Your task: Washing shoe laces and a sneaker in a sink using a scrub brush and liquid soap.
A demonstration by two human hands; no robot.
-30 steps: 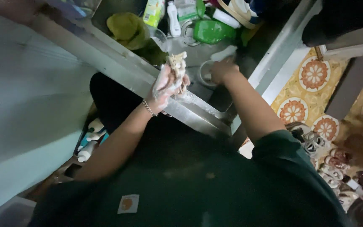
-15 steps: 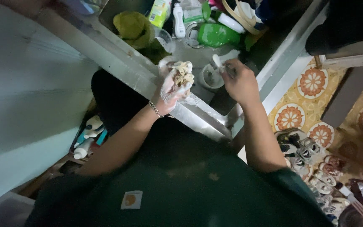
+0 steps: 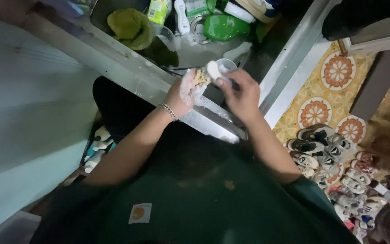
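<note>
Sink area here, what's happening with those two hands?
A person stands at a metal sink and washes up. The left hand, covered in suds, holds a yellowish sponge. The right hand holds a small white dish against the sponge. A green cloth, bottles and a green bag lie in the basin. Many shoes sit on the patterned floor to the right.

One head-worn camera looks steeply down from close above the person's chest, facing twelve o'clock toward the metal sink (image 3: 204, 119); patterned floor (image 3: 335, 95) lies at three o'clock.
</note>
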